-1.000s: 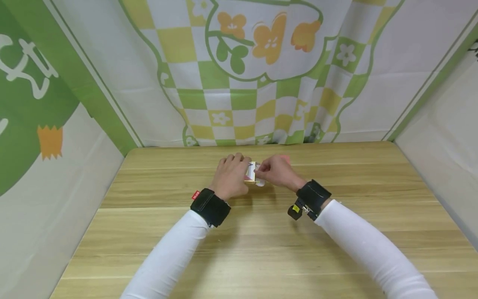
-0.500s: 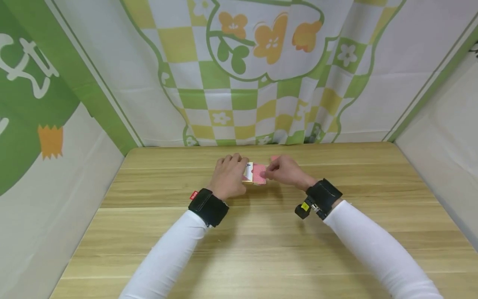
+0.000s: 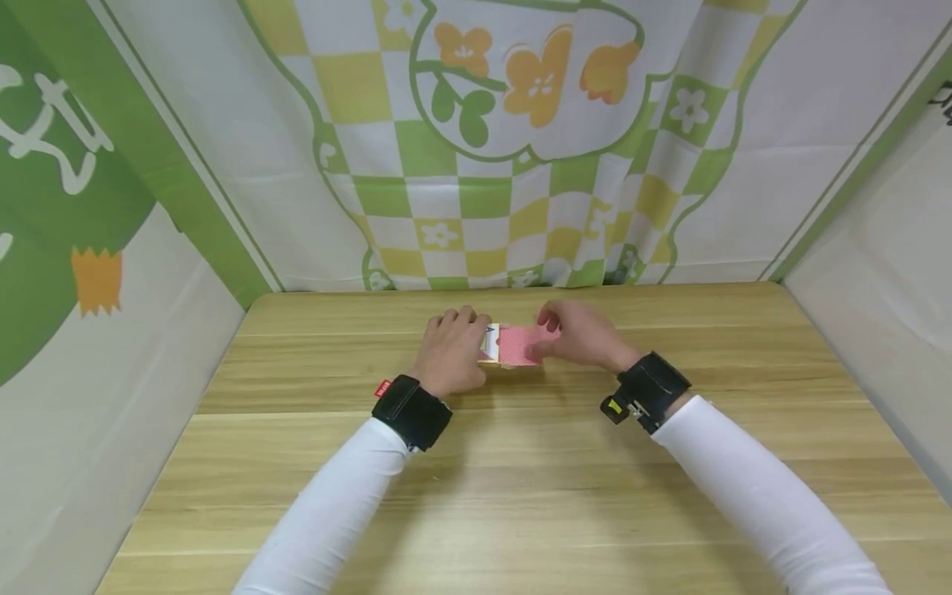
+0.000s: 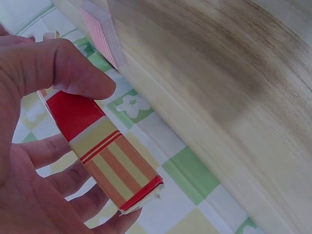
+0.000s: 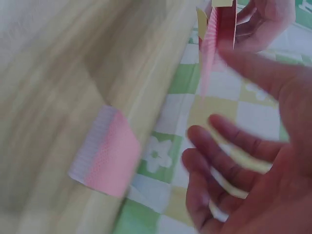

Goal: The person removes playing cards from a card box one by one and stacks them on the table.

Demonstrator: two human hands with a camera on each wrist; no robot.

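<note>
Near the far edge of the table (image 3: 535, 512): box (image 4: 100, 141) undone, card (image 3: 515, 345) part-way out

Right between my hands, the box points its open end toward my right hand (image 3: 583, 335), and that pink-backed card juts from it; one or several, I can't tell. My left hand (image 3: 449, 354) has the box, thumb along one side, fingers round the other. The right is loose: fingers softly bent and off the card, thumb alone against it or just beside it, nothing clasped.

So where do we stand? The box is opened, that's done. A stack (image 5: 109, 156) with a matching pink back rests on the table, near my right fingers, so I'd call this an unpacking well begun! Left to do, by my reckoning: slide this part clear and bring it to the stack. What else hides inside, I can't see; it may be the last of it, it may not.

Further out, black wristbands (image 3: 412, 411) and white sleeves (image 3: 335, 504) on me, and checked cloth (image 3: 431, 198) hanging beyond the table.
</note>
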